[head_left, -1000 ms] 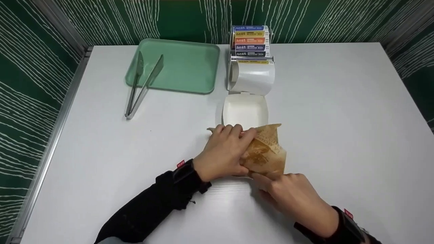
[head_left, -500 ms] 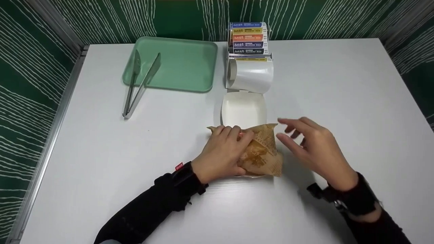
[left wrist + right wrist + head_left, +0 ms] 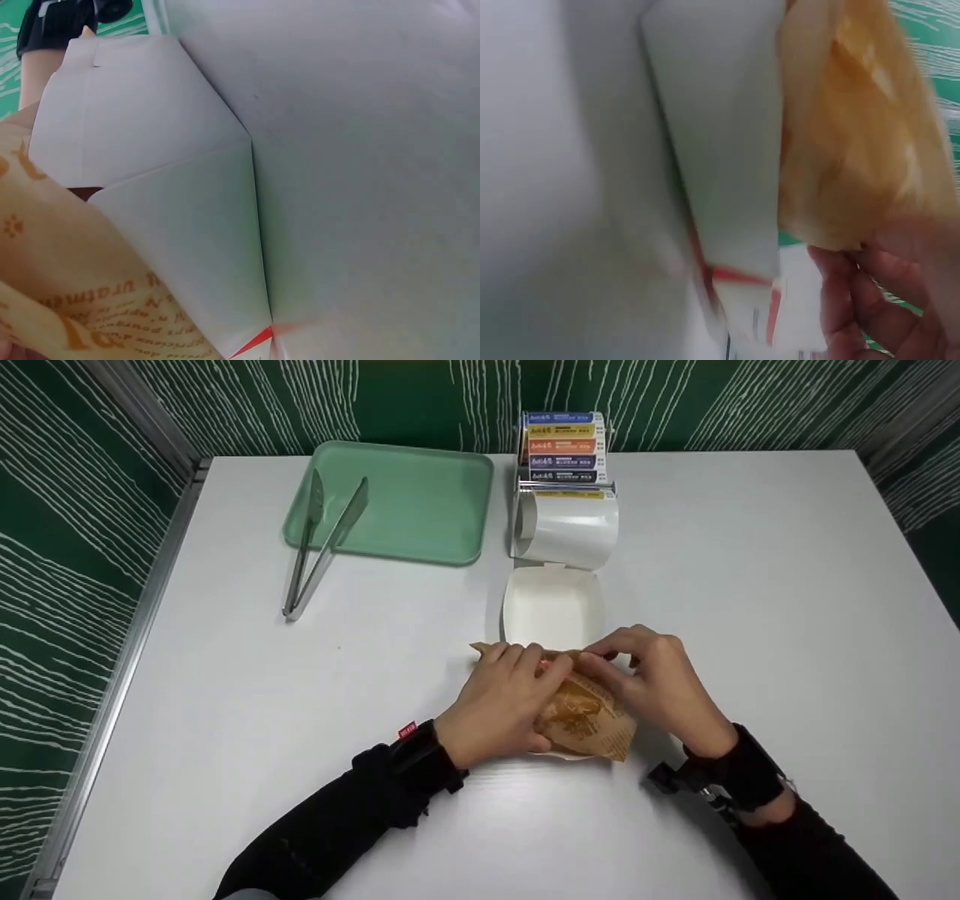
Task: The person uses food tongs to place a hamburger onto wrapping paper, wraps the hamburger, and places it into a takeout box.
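A sheet of brown printed wrapping paper (image 3: 581, 720) is bunched over the near half of an open white takeaway box (image 3: 553, 604). Brownish-orange patches show through it; its contents are hidden. My left hand (image 3: 499, 701) holds the paper from above, fingers bent over the far side and thumb at the near side. At the far right edge, my right hand (image 3: 649, 679) pinches the paper between thumb and index finger. In the right wrist view, those fingertips meet the lower edge of the paper (image 3: 847, 172), beside the white box wall (image 3: 720, 135).
Behind the box stands a metal rack with a white roll (image 3: 574, 529) and several coloured label boxes (image 3: 562, 446). A green tray (image 3: 420, 502) lies at the back left, with metal tongs (image 3: 300, 585) resting across its edge. The white table (image 3: 750, 585) surrounds them.
My right hand has left the paper's near edge, swung right and up, and taken hold of the far right edge, folding it inward. The left hand has stayed on the paper.
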A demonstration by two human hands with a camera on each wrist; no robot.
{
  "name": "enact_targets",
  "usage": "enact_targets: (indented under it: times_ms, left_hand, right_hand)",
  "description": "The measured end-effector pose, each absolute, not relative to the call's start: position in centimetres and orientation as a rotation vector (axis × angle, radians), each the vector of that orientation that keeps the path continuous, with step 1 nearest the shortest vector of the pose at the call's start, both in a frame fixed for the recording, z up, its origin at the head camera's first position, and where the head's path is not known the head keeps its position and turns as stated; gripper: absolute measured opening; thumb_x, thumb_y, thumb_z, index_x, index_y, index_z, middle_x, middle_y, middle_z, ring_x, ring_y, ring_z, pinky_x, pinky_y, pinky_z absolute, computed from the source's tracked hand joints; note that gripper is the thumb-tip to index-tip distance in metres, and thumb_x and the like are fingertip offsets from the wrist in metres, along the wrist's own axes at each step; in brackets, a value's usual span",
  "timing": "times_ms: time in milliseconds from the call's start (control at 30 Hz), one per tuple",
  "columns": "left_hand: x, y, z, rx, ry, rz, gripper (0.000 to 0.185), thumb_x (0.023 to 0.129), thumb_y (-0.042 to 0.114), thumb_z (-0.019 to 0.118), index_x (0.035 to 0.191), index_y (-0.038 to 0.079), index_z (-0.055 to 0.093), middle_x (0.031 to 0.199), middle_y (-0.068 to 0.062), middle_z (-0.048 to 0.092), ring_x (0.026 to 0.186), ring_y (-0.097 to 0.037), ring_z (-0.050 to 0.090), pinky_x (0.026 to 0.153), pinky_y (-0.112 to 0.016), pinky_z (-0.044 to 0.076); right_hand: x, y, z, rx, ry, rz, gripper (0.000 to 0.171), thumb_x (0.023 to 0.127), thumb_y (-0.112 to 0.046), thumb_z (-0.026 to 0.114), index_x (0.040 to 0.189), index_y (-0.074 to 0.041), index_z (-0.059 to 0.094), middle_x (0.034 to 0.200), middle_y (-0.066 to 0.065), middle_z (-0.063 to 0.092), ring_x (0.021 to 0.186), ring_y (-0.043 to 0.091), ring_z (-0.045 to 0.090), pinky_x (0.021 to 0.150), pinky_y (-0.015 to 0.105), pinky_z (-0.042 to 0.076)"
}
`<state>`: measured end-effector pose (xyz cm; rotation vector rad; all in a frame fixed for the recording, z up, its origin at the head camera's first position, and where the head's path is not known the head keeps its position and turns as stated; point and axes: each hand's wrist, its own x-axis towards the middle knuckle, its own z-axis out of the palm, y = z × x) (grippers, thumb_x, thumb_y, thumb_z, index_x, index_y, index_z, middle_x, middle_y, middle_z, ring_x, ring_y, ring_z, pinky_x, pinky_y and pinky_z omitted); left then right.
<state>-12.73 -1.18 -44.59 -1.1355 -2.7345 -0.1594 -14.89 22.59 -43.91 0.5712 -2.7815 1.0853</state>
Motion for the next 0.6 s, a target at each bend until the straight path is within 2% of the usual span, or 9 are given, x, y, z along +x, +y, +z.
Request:
enact_targets:
  times_ms: [33,133,233,333,467,600]
  left_hand:
    - [-12.7,-1.1,-44.6,-1.136,-2.732,-0.161,0.100,0.064,0.067,0.094,0.140,0.018,0.051,0.119,-0.004,0.067,0.107,-0.024,0.068,0.099,-0.039,0.050]
    - [-12.8,-1.0,-44.7,-1.134,-2.728,-0.156,0.099,0.064,0.067,0.094,0.139,0.019,0.052,0.118,-0.003,0.067,0.106,-0.024,0.068,0.099,-0.038,0.050]
    - [-12.7,-0.9,-44.8,-1.136,-2.724,-0.141,0.101,0.062,0.068,0.094,0.139,0.019,0.051,0.118,-0.003,0.066,0.105,-0.024,0.068,0.099,-0.038,0.050]
    - [-12.7,-0.9,-44.8,-1.141,-2.723,-0.126,0.102,0.062,0.070,0.094,0.139,0.018,0.050,0.119,-0.004,0.066,0.105,-0.024,0.068,0.098,-0.038,0.050]
    - [-12.7,-1.0,-44.9,-1.146,-2.732,-0.149,0.096,0.066,0.067,0.093,0.137,0.018,0.051,0.119,-0.004,0.066,0.106,-0.023,0.068,0.098,-0.038,0.051]
    - [-12.8,-1.1,-44.8,-1.152,-2.774,-0.167,0.098,0.067,0.067,0.093,0.141,0.018,0.049,0.120,-0.005,0.065,0.109,-0.024,0.067,0.100,-0.039,0.051]
  right_hand:
    - [-14.8,22.5,-43.9,0.568,-2.802,1.100,0.006,0.098,-0.015,0.081,0.100,-0.015,0.086,0.092,-0.004,0.082,0.075,0.010,0.062,0.064,0.027,0.047]
    - [-14.8,22.3,-43.9,0.537,-2.892,1.088,0.013,0.097,-0.011,0.080,0.109,-0.016,0.084,0.093,0.000,0.083,0.073,0.015,0.064,0.066,0.030,0.049]
    - [-14.8,22.2,-44.1,0.505,-2.968,1.026,0.014,0.095,-0.006,0.080,0.107,-0.012,0.083,0.092,0.005,0.083,0.082,0.024,0.068,0.075,0.039,0.053]
    - [-14.9,22.1,-44.5,0.545,-2.986,0.889,0.007,0.092,-0.005,0.084,0.098,-0.008,0.085,0.094,0.007,0.080,0.097,0.030,0.064,0.083,0.044,0.052]
    - [-15.6,22.4,-45.1,0.621,-2.990,0.823,0.008,0.089,-0.008,0.087,0.097,-0.010,0.088,0.091,0.008,0.071,0.088,0.028,0.053,0.075,0.036,0.043]
    - [-16.2,23.0,-45.3,0.655,-3.053,0.942,0.010,0.093,-0.009,0.084,0.101,-0.013,0.088,0.087,0.004,0.069,0.082,0.020,0.053,0.073,0.030,0.041]
